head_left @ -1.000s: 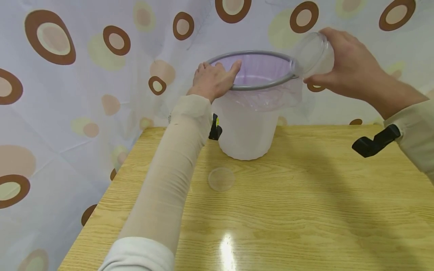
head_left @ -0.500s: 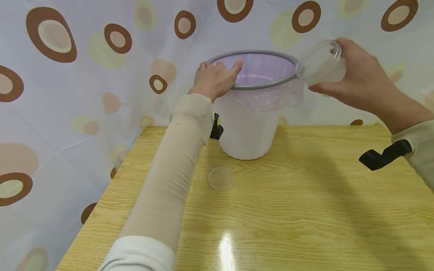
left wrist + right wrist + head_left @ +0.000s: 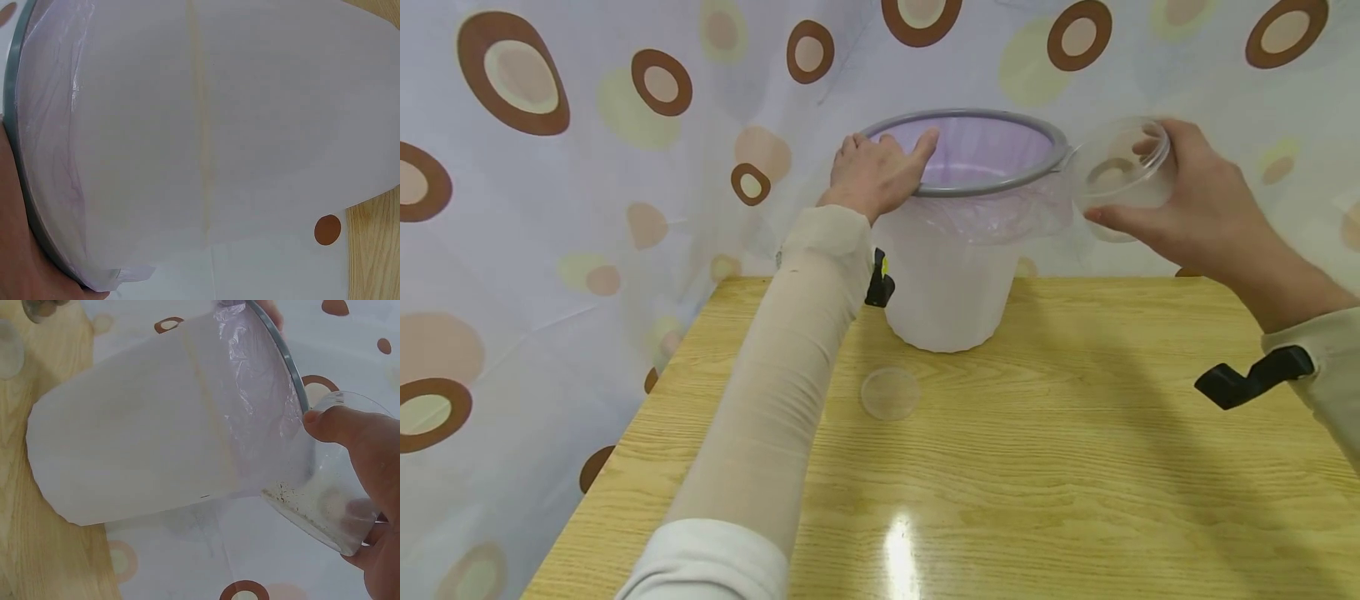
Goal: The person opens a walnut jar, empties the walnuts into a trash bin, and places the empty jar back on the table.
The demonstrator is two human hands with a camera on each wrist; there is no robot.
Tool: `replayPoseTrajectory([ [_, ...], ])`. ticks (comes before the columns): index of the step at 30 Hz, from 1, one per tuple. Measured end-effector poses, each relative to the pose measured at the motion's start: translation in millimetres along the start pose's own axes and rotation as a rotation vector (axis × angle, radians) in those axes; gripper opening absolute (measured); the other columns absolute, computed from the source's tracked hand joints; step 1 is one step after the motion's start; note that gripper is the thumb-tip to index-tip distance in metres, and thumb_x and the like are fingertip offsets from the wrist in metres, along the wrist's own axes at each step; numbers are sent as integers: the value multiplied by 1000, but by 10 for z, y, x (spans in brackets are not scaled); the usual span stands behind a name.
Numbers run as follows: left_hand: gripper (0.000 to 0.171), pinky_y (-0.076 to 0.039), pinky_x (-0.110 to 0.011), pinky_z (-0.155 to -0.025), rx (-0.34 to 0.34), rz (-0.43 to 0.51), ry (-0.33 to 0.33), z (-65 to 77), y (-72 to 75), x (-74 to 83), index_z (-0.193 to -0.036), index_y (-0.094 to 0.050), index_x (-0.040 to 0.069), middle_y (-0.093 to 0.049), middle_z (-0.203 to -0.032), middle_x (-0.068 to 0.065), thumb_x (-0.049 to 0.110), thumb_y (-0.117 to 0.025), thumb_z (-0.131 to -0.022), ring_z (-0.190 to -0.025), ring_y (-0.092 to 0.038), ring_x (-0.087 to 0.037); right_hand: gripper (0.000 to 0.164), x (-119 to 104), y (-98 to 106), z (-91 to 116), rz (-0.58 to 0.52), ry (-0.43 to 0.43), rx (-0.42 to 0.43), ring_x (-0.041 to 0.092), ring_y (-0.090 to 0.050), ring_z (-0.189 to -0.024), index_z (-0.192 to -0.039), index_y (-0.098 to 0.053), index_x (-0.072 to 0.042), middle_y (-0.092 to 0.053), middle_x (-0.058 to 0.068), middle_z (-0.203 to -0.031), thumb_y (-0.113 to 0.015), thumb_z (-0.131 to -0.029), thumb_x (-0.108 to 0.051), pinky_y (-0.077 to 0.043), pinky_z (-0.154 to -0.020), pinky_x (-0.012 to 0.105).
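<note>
A white trash bin [image 3: 951, 292] stands upright near the wall, a purple plastic liner [image 3: 981, 146] folded over its grey rim ring. My left hand [image 3: 874, 179] holds the bin's left rim, fingers over the edge and thumb raised. Just off the right side of the rim, my right hand [image 3: 1210, 204] grips a clear plastic tub [image 3: 1101, 179] between thumb and fingers. The tub is tilted on its side; brown specks [image 3: 286, 497] cling inside it in the right wrist view. On the table before the bin lies a clear round lid [image 3: 890, 393].
The wood-grain table [image 3: 1060, 467] backs onto a patterned sheet [image 3: 647, 167] hung behind and to the left. In the right wrist view, a dark shiny object [image 3: 42, 309] is cut off at the top left corner.
My right hand has moved the tub downward and slightly right, away from over the bin's rim. The left hand, bin and lid stay put.
</note>
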State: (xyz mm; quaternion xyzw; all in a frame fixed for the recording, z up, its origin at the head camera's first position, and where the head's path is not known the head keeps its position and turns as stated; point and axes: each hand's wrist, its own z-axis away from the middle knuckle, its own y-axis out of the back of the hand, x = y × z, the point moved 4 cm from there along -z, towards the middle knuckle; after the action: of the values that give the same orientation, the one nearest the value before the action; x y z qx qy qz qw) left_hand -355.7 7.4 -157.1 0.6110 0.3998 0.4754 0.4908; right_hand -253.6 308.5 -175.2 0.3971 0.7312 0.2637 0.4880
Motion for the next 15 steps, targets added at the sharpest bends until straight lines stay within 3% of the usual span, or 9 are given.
replayPoseTrajectory([
  [2,96,-12,-40,-124,3,-5,-1,0,-1,-1,-156,-26,5,-20,-162,-23,73,2,-94,-150,-18,-35,95,38,-18,25,-13,-18,-1,40,-46,-124,-155,-23,-23,-41,13,-153,-79,-81,-44,-33,-80,25],
  [7,96,-13,-40,-124,8,-11,-3,-2,-2,-6,-155,-30,5,-22,-161,-23,72,2,-94,-150,-20,-35,92,129,-85,98,-36,-62,-5,39,-45,-126,-152,-26,-18,-43,13,-145,-78,-81,-47,-34,-87,30],
  [15,96,-14,-40,-124,12,-1,0,-5,-1,0,-154,-33,5,-25,-160,-22,73,1,-94,-149,-22,-35,90,234,-232,251,-80,-63,-11,36,-48,-121,-151,-28,-15,-45,13,-142,-78,-82,-45,-34,-79,21],
])
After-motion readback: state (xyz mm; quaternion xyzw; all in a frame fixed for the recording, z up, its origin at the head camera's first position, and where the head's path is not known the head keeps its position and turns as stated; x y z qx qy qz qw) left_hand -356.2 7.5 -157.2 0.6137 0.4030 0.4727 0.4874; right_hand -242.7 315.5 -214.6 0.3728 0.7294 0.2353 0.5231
